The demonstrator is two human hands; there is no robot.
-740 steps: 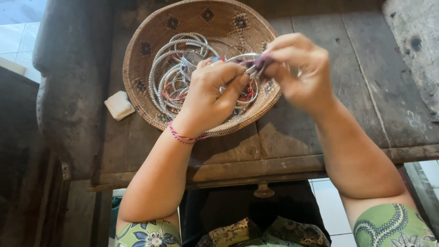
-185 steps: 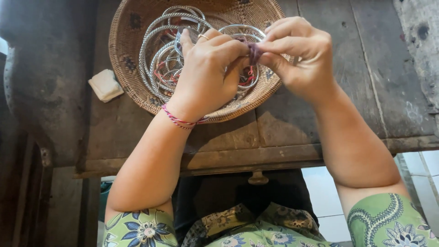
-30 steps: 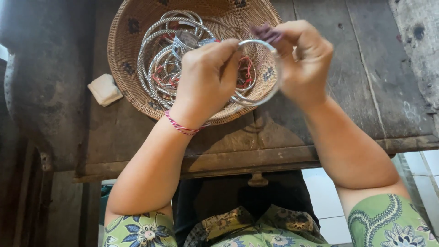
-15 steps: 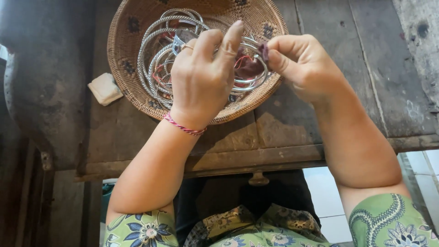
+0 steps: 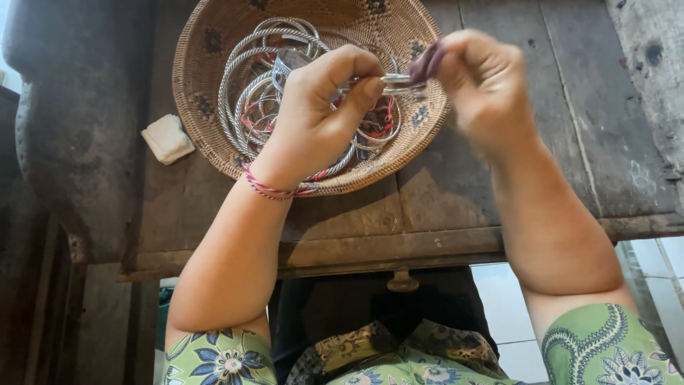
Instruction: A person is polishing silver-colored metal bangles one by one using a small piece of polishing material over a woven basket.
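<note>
- Weathered dark planks made up the wooden table point(image 5: 499, 178) beneath both hands, with pale floor tiles visible past its near edge.
- Directly under and beyond the hands sat a round woven basket point(image 5: 206, 78), holding a tangle of silver wire rings point(image 5: 249, 78) and bits of red and pink cord.
- The left hand point(image 5: 313, 117) was curled over the basket, its thumb and forefinger pinched shut on one side of a small silver metal ring point(image 5: 399, 84).
- A red-and-pink thread bracelet point(image 5: 267, 189) circled the left wrist, just above the basket's near rim.
- The right hand point(image 5: 484, 89), blurred in the frame, was closed at the fingertips on a strand of purple thread point(image 5: 427, 63) that met the ring's other side.
- The ring was held in the air between the two hands, above the right half of the basket.
- Well to the left of the left hand, a small white block point(image 5: 167, 139) lay on the table just beside the basket.
- Green floral sleeves point(image 5: 214, 360) covered both upper arms nearest the camera.
</note>
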